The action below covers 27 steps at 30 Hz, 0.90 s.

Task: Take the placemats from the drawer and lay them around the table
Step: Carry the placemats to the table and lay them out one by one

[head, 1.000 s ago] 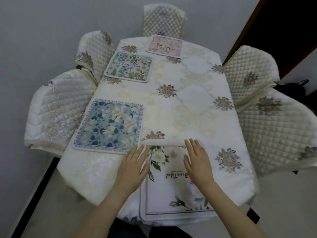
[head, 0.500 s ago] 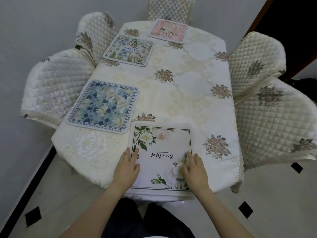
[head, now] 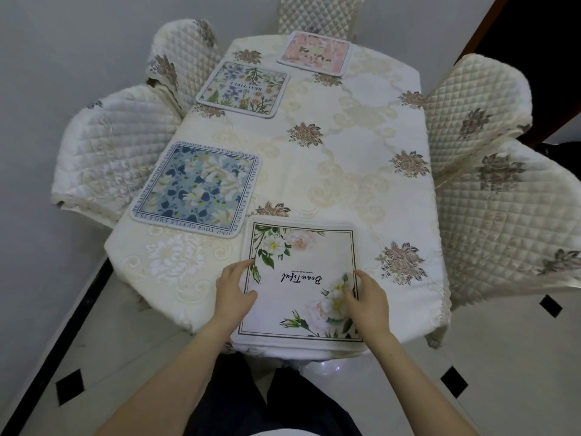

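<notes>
1. Four placemats lie on the table [head: 361, 184], which is covered by a cream tablecloth with brown flower motifs.
2. White placemat [head: 301, 278]: at the near end of the table, flat, printed with white and pink flowers and the script "Beautiful", which reads upside down from the camera. Its near edge sits at the table's near edge.
3. Left hand [head: 234, 291]: rests on the left border of the white placemat, fingers curled, thumb on top of the mat. Whether the fingertips go under the edge, cannot tell.
4. Right hand [head: 366, 297]: rests on the right border of the same mat, fingers bent and lying on its printed surface; nothing is lifted.
5. Blue placemat [head: 196, 187]: on the left side of the table, just beyond the white one, corners near but apart. Lettering runs round its border.
6. Green floral placemat [head: 243, 88]: farther along the left side, well apart from the blue one.
7. Pink placemat [head: 316, 53]: at the far end, close to the green one.
8. Quilted chair covers [head: 471, 99] stand around the table: two on the left, two on the right, one at the far end.
9. Right side of the table carries no mat.
</notes>
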Motion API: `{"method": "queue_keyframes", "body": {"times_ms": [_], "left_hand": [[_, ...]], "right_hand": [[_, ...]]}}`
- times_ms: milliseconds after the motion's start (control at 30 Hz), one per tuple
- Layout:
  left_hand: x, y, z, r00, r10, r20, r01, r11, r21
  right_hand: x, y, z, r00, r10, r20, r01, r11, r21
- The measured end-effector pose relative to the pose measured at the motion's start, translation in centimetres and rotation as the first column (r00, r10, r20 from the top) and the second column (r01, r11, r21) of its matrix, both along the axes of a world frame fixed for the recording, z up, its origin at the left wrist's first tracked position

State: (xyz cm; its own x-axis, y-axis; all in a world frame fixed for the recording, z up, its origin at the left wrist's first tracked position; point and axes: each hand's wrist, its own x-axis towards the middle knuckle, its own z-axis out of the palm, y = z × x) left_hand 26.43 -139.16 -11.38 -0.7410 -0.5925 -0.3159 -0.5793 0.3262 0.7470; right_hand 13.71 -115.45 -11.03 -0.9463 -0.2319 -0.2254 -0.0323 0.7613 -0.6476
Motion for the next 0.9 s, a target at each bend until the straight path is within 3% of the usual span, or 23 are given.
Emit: {"method": "queue_keyframes", "body": {"times_ms": [100, 167, 300, 500, 900], "left_hand": [[-0.3, -1.1, 0.9, 0.993, 0.098, -0.068, -0.075, 0.955, 0.288], [-0.5, -1.5, 1.1, 0.996, 0.063, -0.068, -0.033, 0.925, 0.378], [-0.9, -2.0, 1.5, 0.995, -0.086, -0.055, 0.1, 0.938, 0.333], [-1.7, -3.6, 3.3, 0.964, -0.245, -0.103, 0.266, 0.898, 0.35], [-6.0, 0.2, 7.9, 0.816, -0.522, -0.247, 0.577, 0.759, 0.302]], "right_hand": [[-0.6, 0.3, 1.1, 0.983, -0.106, 0.153, 0.133, 0.974, -0.181], [-0.9, 0.4, 1.6, 0.963, -0.089, 0.253, 0.153, 0.958, -0.243], [-0.4, -0.2, 2.1, 0.965, -0.094, 0.245, 0.141, 0.973, -0.183], [2.6, -0.3, 4.2, 0.952, -0.264, 0.157, 0.293, 0.934, -0.204], [10.2, 4.3, 8.1, 0.75, -0.659, 0.058, 0.636, 0.695, -0.337]]}}
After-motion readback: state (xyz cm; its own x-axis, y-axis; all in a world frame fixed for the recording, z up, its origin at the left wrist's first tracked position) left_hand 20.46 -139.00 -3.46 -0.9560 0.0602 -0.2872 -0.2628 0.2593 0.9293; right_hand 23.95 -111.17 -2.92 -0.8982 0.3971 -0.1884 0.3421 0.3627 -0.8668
